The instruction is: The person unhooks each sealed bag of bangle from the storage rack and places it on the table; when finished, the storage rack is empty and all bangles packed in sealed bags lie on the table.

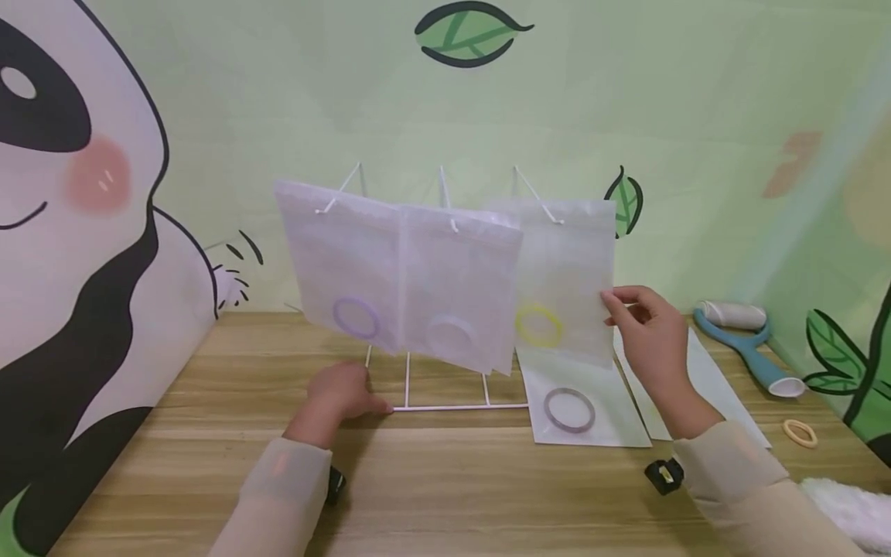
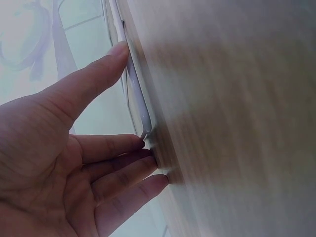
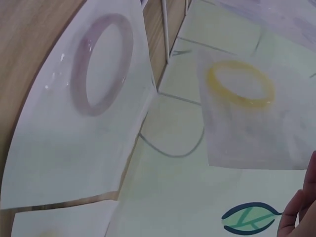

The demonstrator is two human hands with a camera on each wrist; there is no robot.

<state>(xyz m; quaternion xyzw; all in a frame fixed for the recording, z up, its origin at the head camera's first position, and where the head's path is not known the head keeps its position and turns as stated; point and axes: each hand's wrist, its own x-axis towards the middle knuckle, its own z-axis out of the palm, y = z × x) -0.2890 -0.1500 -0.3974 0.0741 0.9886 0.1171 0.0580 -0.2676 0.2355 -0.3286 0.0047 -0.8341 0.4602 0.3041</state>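
A white wire rack [image 1: 445, 408] stands on the table, with hooks at its top. Two frosted bags [image 1: 348, 255] hang at left and middle, holding a purple ring [image 1: 337, 316] and a white ring. At the right hook hangs a frosted bag [image 1: 571, 263] with a yellow ring [image 1: 560, 328]; my right hand [image 1: 650, 333] pinches its right edge between thumb and fingers. Down at the rack's front left corner, my left hand [image 1: 341, 394] holds the base, thumb [image 2: 116, 54] against the front rod and index fingertip at the corner.
Right of the rack lies a bag [image 1: 619, 425] with a mauve ring, and another pale bag [image 1: 717, 387] beyond it. Farther right are a blue-handled lint roller [image 1: 745, 348], an orange ring [image 1: 786, 433] and something white and fluffy [image 1: 849, 510]. A printed backdrop [image 1: 313, 93] rises behind.
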